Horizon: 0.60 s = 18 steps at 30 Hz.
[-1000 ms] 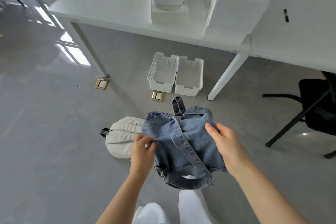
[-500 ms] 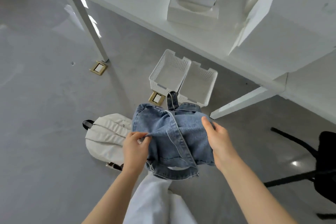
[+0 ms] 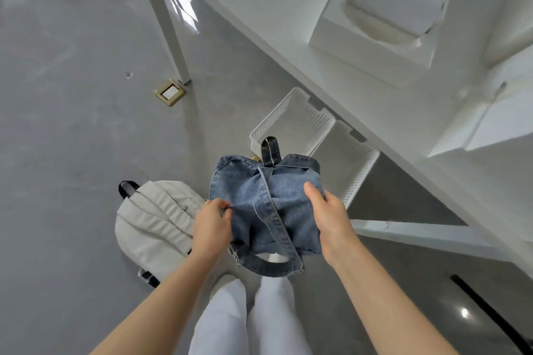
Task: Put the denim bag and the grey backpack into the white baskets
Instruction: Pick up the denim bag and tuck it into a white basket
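Right now we hold the denim bag (image 3: 266,204) up off the floor (image 3: 72,124) in front of our legs, gathered between both hands. Our left hand (image 3: 212,228) pinches a fold of its left edge, and our right hand (image 3: 331,220) clamps the right side with the thumb laid on top, so each grip is closed on the fabric. Holding it by both sides seems meant to keep the soft body bunched and compact, with its straps hanging below, so it fits a narrow opening.

Just left of the bag, the grey backpack (image 3: 157,217) lies flat on the floor beside our left forearm, untouched.

Beyond the bag, the two white baskets (image 3: 349,164) stand side by side on the floor, partly under the edge of the white counter (image 3: 274,6). Both look empty, and we judge the bag is headed for one of them.
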{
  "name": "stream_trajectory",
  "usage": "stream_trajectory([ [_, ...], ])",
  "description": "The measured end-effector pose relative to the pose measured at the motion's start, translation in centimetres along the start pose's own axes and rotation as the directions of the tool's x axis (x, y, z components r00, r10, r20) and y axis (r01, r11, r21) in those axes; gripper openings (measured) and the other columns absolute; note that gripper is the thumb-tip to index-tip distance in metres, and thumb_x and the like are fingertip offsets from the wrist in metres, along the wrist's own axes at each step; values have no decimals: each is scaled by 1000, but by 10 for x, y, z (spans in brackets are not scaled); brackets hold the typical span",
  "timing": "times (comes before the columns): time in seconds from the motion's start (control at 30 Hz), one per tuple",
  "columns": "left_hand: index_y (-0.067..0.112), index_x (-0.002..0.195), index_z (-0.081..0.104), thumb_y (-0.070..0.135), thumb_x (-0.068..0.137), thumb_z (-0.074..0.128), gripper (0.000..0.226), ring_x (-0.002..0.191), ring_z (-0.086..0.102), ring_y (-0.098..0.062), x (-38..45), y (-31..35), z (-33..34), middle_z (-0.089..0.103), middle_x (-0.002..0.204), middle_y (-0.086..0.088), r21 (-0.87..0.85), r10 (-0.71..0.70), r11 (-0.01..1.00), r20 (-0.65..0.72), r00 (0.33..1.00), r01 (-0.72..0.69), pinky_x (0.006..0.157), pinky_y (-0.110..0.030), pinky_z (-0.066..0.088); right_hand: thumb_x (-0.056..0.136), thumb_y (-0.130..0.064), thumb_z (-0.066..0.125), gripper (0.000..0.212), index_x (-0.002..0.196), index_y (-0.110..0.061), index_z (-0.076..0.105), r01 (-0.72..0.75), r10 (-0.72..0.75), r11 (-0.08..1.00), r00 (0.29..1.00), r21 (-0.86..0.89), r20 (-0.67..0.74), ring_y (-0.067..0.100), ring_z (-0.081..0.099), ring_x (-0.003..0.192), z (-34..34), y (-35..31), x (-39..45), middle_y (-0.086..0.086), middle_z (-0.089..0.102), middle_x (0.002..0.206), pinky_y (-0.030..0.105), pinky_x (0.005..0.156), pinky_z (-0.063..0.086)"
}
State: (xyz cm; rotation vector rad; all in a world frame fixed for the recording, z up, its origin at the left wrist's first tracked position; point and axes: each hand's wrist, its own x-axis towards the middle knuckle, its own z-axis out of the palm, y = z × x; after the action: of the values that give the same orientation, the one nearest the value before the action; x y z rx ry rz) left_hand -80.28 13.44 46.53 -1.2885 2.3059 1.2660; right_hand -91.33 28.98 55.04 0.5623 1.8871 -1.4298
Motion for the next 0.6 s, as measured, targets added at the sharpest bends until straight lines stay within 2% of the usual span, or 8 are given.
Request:
stream_trajectory([
  [0.07,15,92,65,13,89,52,13,87,64,-33,25,6,11,69,95,-10,-34,-48,998,6,999,48,69,-32,44,92,-34,58,38,107,1,64,-10,10,1000,1000,-11,0,36,64,110,5,-9,29,23,69,113,53,101,48],
  [0.13,16,89,64,16,88,51,13,88,67,-33,48,14,20,71,94,-9,-85,-102,991,10,995,103,72,-32,48,85,-40,60,43,101,0,64,-8,9,1000,999,-26,32,38,65,107,13,-16,53,23,69,111,54,98,50],
  [0.17,17,85,63,23,87,49,15,89,67,-31,59,20,23,72,93,-8,-135,-123,983,20,992,125,78,-36,52,80,-43,61,46,97,-1,64,-9,11,999,998,-42,54,38,66,104,18,-18,65,24,70,109,55,95,52],
  [0.23,12,80,63,51,85,44,43,86,68,-28,81,28,31,72,87,-11,-231,-154,959,59,986,164,84,-44,53,79,-42,60,48,95,3,61,22,-15,997,995,-67,103,39,68,101,28,-20,90,27,67,108,57,91,53],
  [0.3,9,73,60,78,76,43,72,76,66,-26,102,37,38,71,79,-15,-222,-179,954,122,976,202,74,-37,51,86,-35,58,42,90,7,59,100,-89,991,989,-92,115,29,68,81,38,-20,116,26,70,89,50,82,56],
  [0.37,12,66,53,87,64,49,75,62,59,-23,125,49,48,62,65,-11,-172,-197,959,170,966,226,60,-31,43,88,-32,57,41,68,4,51,194,-183,976,977,-100,109,19,49,64,49,-20,142,9,53,61,37,61,46],
  [0.47,12,52,42,61,71,68,59,49,46,-15,161,52,68,47,48,0,-138,-142,978,116,983,157,48,-27,34,92,-24,56,46,55,-16,31,276,-269,959,959,-70,94,12,29,55,63,-21,179,-4,29,52,29,54,29],
  [0.6,11,52,39,26,76,66,39,49,39,-16,211,27,89,40,47,-2,-196,-65,979,-24,998,59,47,-27,31,75,-46,59,47,59,-8,38,383,-376,921,921,-71,100,16,39,66,78,-16,231,5,39,65,32,65,35],
])
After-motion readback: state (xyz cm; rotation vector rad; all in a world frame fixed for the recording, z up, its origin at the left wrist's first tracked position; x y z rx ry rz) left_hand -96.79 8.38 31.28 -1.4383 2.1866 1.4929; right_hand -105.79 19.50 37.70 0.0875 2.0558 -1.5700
